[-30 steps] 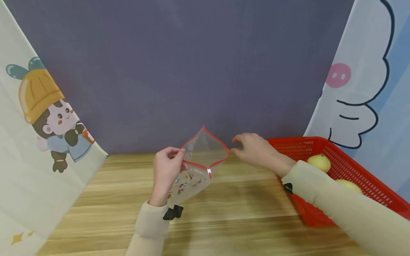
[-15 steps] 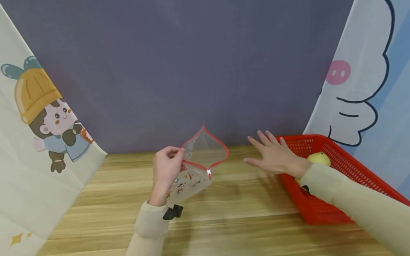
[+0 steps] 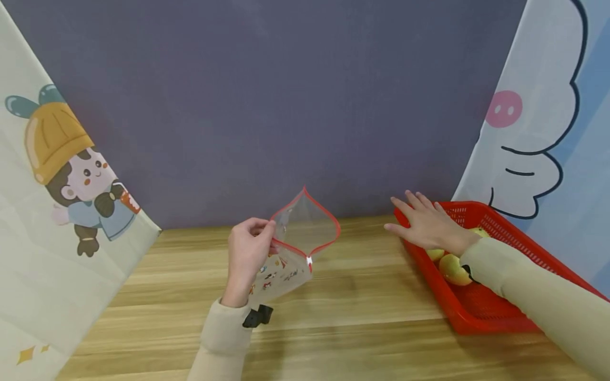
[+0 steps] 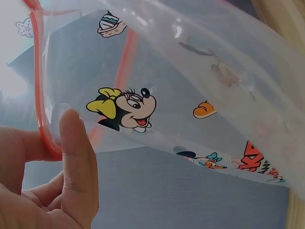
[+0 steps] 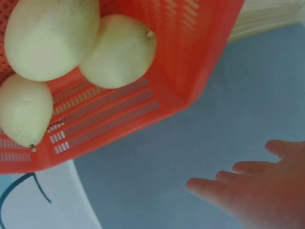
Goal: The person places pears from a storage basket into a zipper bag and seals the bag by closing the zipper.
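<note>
My left hand (image 3: 249, 256) pinches the near left edge of a clear zip bag (image 3: 288, 275) between thumb and fingers. The bag's red-rimmed mouth gapes wide, with a white slider (image 3: 309, 260) at its near corner. Cartoon prints (image 4: 128, 109) show on its wall in the left wrist view. Over the left rim of a red plastic basket (image 3: 459, 315), my right hand (image 3: 429, 225) is spread with straight fingers, holding nothing. Pale yellow-green, pear-like fruits (image 5: 119, 51) lie in the basket, partly hidden by the hand and sleeve in the head view.
A wood-grain table (image 3: 362, 317) lies under both hands, with the bag left of the basket. A dark grey-blue backdrop (image 3: 305, 106) stands behind. Printed panels (image 3: 43, 275) flank both sides, the right one directly behind the basket.
My right hand has moved from beside the bag's mouth rightward to the basket, its fingers spreading out. The left hand and the bag have stayed nearly still.
</note>
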`<action>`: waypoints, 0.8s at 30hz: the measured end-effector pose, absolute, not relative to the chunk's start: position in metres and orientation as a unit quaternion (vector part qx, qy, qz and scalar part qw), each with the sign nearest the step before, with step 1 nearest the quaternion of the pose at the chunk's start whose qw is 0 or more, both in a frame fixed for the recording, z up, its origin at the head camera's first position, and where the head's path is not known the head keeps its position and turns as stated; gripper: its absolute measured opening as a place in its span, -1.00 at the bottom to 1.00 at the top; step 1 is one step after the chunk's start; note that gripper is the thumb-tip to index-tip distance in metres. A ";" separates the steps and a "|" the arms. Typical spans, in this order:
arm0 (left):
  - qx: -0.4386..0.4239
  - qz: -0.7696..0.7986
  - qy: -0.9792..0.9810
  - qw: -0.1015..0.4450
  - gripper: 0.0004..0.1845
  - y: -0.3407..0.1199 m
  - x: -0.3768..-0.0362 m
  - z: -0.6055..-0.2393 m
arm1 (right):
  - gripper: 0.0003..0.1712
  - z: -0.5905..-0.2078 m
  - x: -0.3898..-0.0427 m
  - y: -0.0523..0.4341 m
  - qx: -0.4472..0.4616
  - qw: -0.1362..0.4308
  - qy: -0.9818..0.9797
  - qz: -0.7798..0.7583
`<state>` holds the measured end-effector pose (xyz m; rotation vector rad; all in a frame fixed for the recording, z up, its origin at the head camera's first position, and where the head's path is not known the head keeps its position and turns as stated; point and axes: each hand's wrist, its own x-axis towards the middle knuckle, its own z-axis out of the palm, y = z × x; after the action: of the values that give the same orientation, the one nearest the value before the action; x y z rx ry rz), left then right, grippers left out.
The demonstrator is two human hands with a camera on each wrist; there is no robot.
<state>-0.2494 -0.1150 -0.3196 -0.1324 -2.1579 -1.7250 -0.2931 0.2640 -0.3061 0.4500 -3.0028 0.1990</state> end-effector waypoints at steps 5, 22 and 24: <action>-0.047 -0.614 -0.765 0.188 -0.78 -0.115 -0.249 -0.320 | 0.08 -0.308 -0.301 0.277 0.140 0.042 -0.986 0.079; -0.052 -0.613 -0.765 0.193 -0.76 -0.117 -0.248 -0.320 | 0.04 -0.322 -0.320 0.306 0.128 0.012 -0.984 0.124; -0.052 -0.614 -0.763 0.193 -0.76 -0.117 -0.248 -0.320 | 0.01 -0.325 -0.322 0.309 0.126 0.011 -0.984 0.126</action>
<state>-0.2483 -0.1166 -0.3199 -0.1465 -2.1422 -1.7233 -0.3220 0.3093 -0.3245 0.3920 -3.0704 0.3917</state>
